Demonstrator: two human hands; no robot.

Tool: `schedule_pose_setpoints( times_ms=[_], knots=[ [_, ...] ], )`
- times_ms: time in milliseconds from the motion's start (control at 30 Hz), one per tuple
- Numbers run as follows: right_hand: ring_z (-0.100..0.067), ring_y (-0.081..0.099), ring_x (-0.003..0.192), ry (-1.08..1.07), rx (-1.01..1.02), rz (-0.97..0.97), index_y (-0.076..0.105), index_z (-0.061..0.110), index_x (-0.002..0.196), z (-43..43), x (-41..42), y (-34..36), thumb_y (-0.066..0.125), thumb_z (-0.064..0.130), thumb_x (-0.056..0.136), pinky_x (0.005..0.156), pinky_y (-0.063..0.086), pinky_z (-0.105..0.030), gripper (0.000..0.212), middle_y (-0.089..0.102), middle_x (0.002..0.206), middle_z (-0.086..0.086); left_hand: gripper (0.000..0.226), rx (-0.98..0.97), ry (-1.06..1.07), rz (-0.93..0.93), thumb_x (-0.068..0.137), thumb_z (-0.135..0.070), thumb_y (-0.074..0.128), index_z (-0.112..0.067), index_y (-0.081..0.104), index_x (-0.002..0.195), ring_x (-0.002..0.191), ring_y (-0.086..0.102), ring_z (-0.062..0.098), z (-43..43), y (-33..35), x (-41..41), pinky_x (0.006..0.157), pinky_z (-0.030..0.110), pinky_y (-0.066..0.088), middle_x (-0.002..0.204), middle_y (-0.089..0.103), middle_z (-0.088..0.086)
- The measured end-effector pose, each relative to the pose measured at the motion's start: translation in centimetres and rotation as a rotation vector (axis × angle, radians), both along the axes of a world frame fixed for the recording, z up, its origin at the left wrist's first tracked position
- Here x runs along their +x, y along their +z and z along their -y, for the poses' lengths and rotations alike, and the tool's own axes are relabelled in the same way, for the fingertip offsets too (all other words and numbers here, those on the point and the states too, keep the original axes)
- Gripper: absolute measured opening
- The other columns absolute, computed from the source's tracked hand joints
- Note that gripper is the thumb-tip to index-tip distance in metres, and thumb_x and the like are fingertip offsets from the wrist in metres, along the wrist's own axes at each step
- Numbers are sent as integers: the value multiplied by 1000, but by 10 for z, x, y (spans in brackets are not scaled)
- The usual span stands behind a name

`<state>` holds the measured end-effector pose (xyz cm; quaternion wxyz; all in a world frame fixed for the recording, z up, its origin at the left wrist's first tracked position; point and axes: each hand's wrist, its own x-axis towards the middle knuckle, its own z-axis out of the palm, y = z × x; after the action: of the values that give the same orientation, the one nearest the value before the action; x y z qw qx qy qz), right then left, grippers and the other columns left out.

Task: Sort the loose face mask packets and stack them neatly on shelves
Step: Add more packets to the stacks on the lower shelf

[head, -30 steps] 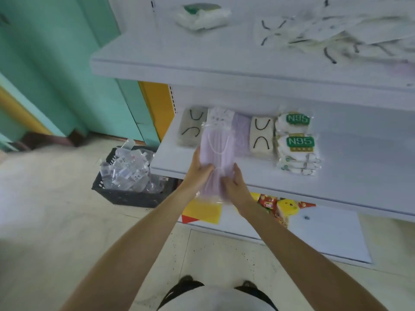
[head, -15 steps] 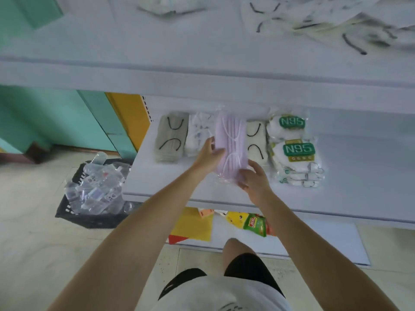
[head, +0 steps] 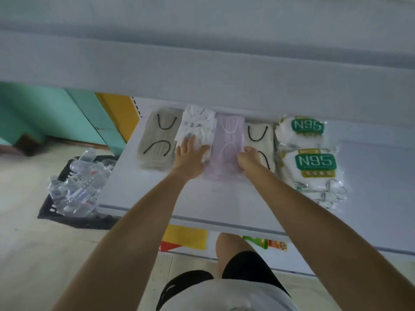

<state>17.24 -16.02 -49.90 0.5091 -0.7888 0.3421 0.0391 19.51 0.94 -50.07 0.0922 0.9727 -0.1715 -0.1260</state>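
Observation:
A purple face mask packet (head: 228,144) lies flat on the white middle shelf (head: 202,198), in a row of stacks. Left of it sit a white patterned packet stack (head: 197,124) and a grey stack with black loops (head: 157,142). To its right are a beige stack (head: 260,138) and N95 packs (head: 312,162). My left hand (head: 190,158) rests with straight, spread fingers on the white patterned stack, thumb at the purple packet's left edge. My right hand (head: 249,160) curls its fingers round the purple packet's right edge.
The upper shelf's front edge (head: 202,70) overhangs the back of the row. A black crate of clear plastic bottles (head: 74,187) stands on the floor at the left. Yellow and coloured packets (head: 184,237) lie on the lowest shelf. My knee (head: 233,250) is below the shelf edge.
The purple packet went from held in the air before the shelf to lying on the shelf between the white patterned and beige stacks. Both hands followed it in; my view came closer.

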Motion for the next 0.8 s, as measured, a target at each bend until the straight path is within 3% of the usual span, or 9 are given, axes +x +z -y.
schedule_pose_setpoints(
  times_ms=[67, 200, 367, 500, 600, 733, 800],
  knots=[
    [-32, 57, 108, 58, -79, -52, 48, 0, 130, 0, -2, -4, 44, 8, 92, 80, 46, -34, 39, 55, 127, -18, 61, -33, 8, 3, 88, -17, 50, -32, 29, 143, 145, -12, 32, 0, 2, 1, 117, 45, 0, 157, -7, 14],
    [-31, 40, 130, 137, -194, -49, 23, 5, 145, 3, -13, -4, 48, 14, 91, 101, 38, -35, 60, 35, 146, -15, 63, -101, -4, 73, 89, -17, 50, -28, 27, 146, 146, -7, 30, -3, 11, -8, 117, 47, 2, 158, -1, 13],
    [-27, 27, 139, 238, -242, 8, 17, 9, 149, 5, -43, 14, 46, 16, 95, 109, 26, -33, 62, 23, 154, -10, 62, -161, -44, 80, 92, -16, 47, -21, 22, 149, 146, -2, 30, -13, 33, -35, 117, 46, 5, 158, 3, 11],
    [-27, 28, 138, 383, -388, 45, 20, 9, 148, -5, -91, 43, 48, 16, 95, 109, 25, -33, 60, 27, 152, -12, 60, -246, -133, 50, 93, -15, 48, -18, 24, 148, 144, 10, 27, -36, 64, -70, 116, 43, 11, 157, 14, 8],
    [-26, 31, 137, 557, -501, 168, 27, 9, 146, -21, -135, 78, 49, 18, 95, 109, 25, -32, 56, 32, 150, -10, 51, -289, -260, 79, 97, -22, 45, -17, 31, 146, 138, 29, 25, -56, 96, -100, 111, 40, 24, 151, 33, 6],
    [-34, 49, 124, 798, -746, 504, 47, 1, 134, -50, -185, 137, 58, 8, 90, 104, 39, -42, 46, 49, 136, -18, 42, -237, -534, 314, 98, -26, 45, -14, 46, 138, 116, 55, 27, -83, 153, -141, 89, 36, 43, 131, 57, 8],
    [-38, 60, 109, 874, -859, 652, 58, -4, 122, -66, -200, 170, 65, 0, 82, 91, 50, -48, 41, 60, 122, -22, 35, -292, -715, 508, 93, -22, 49, -5, 62, 121, 86, 67, 29, -96, 190, -160, 67, 35, 52, 104, 69, 13]
  ],
)
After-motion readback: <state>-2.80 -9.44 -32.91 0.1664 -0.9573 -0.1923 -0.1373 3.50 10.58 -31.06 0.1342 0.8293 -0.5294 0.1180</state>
